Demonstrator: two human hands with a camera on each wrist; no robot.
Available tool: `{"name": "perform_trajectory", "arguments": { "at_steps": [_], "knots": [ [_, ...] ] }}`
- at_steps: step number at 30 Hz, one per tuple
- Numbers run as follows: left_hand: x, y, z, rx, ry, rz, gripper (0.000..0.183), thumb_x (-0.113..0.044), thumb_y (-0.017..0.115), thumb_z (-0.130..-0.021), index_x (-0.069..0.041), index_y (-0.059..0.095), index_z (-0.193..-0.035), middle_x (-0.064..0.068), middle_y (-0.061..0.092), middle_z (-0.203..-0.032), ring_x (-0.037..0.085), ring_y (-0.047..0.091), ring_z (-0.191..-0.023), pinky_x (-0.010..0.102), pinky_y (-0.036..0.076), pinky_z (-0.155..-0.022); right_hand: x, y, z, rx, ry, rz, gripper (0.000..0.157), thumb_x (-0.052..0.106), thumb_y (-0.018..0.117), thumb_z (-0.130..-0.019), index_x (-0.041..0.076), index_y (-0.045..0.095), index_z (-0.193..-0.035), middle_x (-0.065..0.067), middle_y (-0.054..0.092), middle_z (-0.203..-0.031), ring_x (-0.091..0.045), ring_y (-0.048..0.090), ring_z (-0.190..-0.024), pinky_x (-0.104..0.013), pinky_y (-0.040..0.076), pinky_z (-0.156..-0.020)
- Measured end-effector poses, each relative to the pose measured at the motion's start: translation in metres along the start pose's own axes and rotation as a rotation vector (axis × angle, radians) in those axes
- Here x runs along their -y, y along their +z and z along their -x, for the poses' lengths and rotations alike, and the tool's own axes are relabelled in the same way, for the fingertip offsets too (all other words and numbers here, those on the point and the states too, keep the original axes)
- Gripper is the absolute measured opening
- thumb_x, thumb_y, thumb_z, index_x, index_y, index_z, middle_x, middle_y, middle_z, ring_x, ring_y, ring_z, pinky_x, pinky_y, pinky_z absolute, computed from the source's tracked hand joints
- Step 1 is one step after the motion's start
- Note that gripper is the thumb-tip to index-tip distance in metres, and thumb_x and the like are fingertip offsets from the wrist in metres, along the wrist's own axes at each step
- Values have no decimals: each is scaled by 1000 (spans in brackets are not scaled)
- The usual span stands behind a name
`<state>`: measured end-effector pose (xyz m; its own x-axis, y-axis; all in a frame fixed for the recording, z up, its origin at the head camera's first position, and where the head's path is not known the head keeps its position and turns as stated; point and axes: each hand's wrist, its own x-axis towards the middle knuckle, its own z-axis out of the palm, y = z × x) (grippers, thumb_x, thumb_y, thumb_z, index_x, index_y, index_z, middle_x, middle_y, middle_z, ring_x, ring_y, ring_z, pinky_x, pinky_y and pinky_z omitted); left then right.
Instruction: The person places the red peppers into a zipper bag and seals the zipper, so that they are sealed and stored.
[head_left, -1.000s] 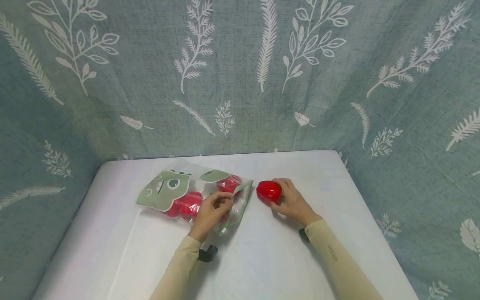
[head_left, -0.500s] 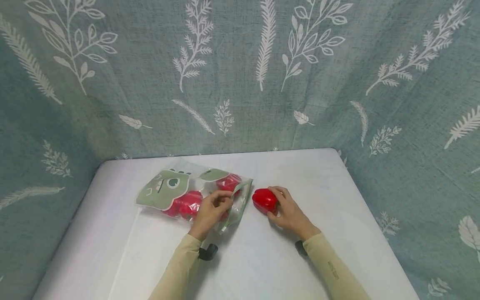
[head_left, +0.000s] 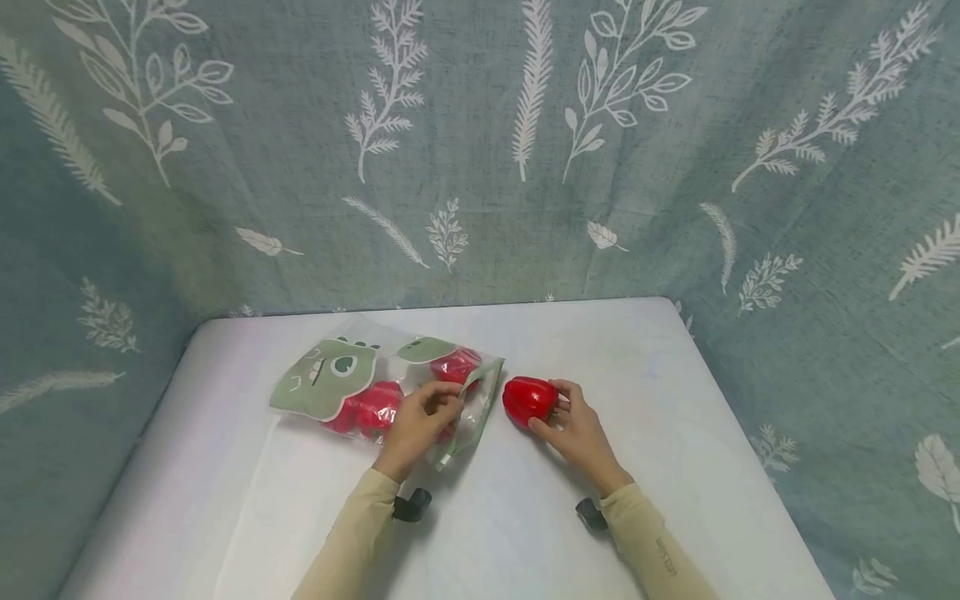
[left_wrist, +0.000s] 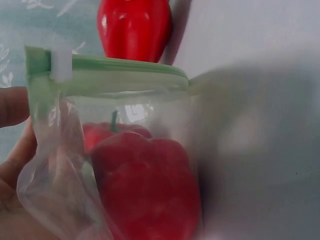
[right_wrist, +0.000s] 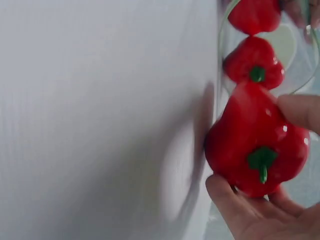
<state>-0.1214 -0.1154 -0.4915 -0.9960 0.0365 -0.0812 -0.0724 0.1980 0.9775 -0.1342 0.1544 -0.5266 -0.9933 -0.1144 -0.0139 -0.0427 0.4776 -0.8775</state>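
My left hand [head_left: 422, 423] pinches the mouth edge of a clear zip bag [head_left: 326, 379] with a green dinosaur print. Several red bell peppers [head_left: 380, 406] lie inside, seen through the plastic. In the left wrist view the bag's green zip rim [left_wrist: 125, 66] stands up, with a white slider at one end. Just right of the opening, my right hand [head_left: 583, 437] grips another red bell pepper [head_left: 527, 400] between thumb and fingers. The right wrist view shows its green stem [right_wrist: 262, 162] facing the wrist and the bag's open mouth beyond it.
Everything lies on a white table [head_left: 525, 533]. A grey-green curtain [head_left: 480, 150] with white leaf prints rises behind it and along both sides. Dark camera mounts [head_left: 412, 505] sit at both wrists.
My right hand has brought the pepper slightly left and nearer to me, beside the bag's mouth, and its wrist has swung left. The left hand and bag have stayed almost still.
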Motion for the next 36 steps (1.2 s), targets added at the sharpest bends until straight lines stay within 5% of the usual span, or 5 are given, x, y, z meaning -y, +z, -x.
{"name": "perform_trajectory", "arguments": {
  "at_steps": [9,18,36],
  "knots": [
    [1,0,-1,3,-18,4,23,-19,73,-94,-18,70,-118,6,65,-103,26,62,-91,32,57,-76,9,9,6,-67,140,-315,69,31,77,-91,9,42,-146,-17,46,-147,-36,58,-126,-44,51,-101],
    [1,-2,0,7,-22,0,25,-20,73,-94,-18,70,-119,5,66,-103,26,63,-92,32,57,-78,18,21,5,-137,321,-450,76,43,77,-86,10,41,-144,-15,48,-145,-33,43,-133,-53,42,-108],
    [1,0,1,-6,-7,-9,23,-18,73,-94,-17,71,-117,5,67,-102,26,64,-91,33,58,-77,26,49,3,-187,352,-589,68,34,74,-92,3,41,-142,-20,51,-138,-31,52,-124,-46,42,-110]
  ]
}}
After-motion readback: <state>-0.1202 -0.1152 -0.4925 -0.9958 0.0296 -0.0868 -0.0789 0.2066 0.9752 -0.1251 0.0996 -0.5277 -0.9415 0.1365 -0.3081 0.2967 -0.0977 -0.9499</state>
